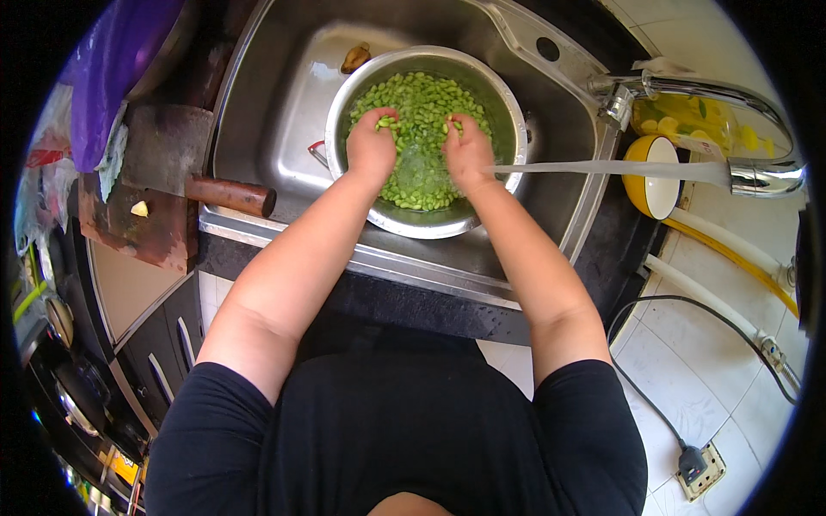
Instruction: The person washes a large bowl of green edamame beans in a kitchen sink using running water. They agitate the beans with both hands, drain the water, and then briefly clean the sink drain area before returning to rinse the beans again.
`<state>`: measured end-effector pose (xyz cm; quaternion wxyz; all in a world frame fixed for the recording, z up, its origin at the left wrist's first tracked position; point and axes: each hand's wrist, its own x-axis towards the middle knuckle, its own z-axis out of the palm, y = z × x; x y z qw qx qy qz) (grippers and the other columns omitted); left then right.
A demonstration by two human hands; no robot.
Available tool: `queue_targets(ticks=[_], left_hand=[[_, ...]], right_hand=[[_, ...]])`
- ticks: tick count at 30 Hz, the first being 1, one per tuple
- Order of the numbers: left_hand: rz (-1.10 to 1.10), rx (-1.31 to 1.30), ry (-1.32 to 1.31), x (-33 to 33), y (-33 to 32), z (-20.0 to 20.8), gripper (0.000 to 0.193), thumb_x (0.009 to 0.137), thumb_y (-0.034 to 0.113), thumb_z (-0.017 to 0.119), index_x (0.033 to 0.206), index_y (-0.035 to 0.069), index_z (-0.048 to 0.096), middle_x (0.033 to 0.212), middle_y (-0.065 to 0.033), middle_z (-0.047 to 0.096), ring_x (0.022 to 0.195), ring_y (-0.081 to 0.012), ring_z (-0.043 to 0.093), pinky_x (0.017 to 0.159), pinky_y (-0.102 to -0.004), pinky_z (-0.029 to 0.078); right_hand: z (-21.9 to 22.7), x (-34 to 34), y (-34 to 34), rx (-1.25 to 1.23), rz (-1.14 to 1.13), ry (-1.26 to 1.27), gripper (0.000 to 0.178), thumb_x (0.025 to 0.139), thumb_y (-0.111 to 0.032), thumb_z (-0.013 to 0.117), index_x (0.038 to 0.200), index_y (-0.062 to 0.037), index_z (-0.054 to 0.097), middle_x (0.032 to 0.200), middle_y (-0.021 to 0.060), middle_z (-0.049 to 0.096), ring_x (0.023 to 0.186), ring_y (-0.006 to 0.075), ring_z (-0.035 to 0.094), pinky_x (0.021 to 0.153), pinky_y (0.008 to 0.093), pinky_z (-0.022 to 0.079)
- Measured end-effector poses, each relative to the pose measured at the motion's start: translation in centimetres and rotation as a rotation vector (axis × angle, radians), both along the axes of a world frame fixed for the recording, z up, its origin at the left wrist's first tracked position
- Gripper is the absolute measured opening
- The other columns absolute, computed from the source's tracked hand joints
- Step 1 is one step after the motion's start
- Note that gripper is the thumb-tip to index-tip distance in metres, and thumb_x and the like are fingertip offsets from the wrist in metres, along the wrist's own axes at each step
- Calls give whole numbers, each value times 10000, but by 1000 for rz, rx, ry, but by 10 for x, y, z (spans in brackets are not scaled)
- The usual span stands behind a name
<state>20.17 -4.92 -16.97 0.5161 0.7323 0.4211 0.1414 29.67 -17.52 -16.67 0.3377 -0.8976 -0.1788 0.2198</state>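
A round steel basin (514,155) stands in the sink, filled with water and many shelled green beans (422,95) that look like edamame. My left hand (372,148) is over the basin's left half, its fingers curled round a few green beans that show at the fingertips. Over the right half, my right hand (467,153) also has its fingers closed on green beans. From the tap (766,178) a stream of water runs leftward across the view to my right wrist and the basin. Bubbles and ripples lie on the water between my hands.
The steel sink (284,103) surrounds the basin, with a brown ginger-like piece (355,58) behind it. At left, a cleaver (228,194) lies on a wooden board (138,232). A yellow bowl (651,176) stands right of the sink. A black plug (691,463) sits at a wall socket.
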Motion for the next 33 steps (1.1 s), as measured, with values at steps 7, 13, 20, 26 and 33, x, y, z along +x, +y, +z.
queue_targets(ticks=[7,13,20,26,33], left_hand=[[-316,-53,344,24,18,49,376,776,296,592,1072,63,572,1063,-147,569,951,-257,553,828,-317,420],[-538,621,312,36,20,2,590,752,364,596,1271,158,404,1349,-137,329,1223,-313,337,959,-404,350],[-722,374,504,40,22,-12,528,804,401,505,1246,118,443,1330,-148,352,1222,-331,320,993,-389,299],[-504,-11,482,33,6,-12,505,797,352,518,1185,32,479,1145,-183,529,999,-344,527,862,-366,407],[-71,-660,289,26,-15,-6,500,854,299,473,1252,10,389,1138,-172,515,984,-254,523,812,-337,422]], right_hand=[[-14,49,-1,131,435,-105,299,837,-275,518,1072,-99,575,1140,159,520,1071,326,460,907,395,360],[-30,57,10,12,415,-278,524,777,-432,549,1229,-175,477,1342,130,332,1240,330,279,995,428,274],[-49,44,12,-124,335,-21,571,764,-518,495,1222,-176,492,1310,142,385,1209,326,341,978,408,300],[-71,17,-7,172,-72,579,692,772,-455,538,1228,50,416,1191,211,480,1054,295,494,878,353,381],[6,-18,10,411,-566,1297,545,854,-342,464,1272,-8,359,1243,143,440,1070,271,480,857,441,417]])
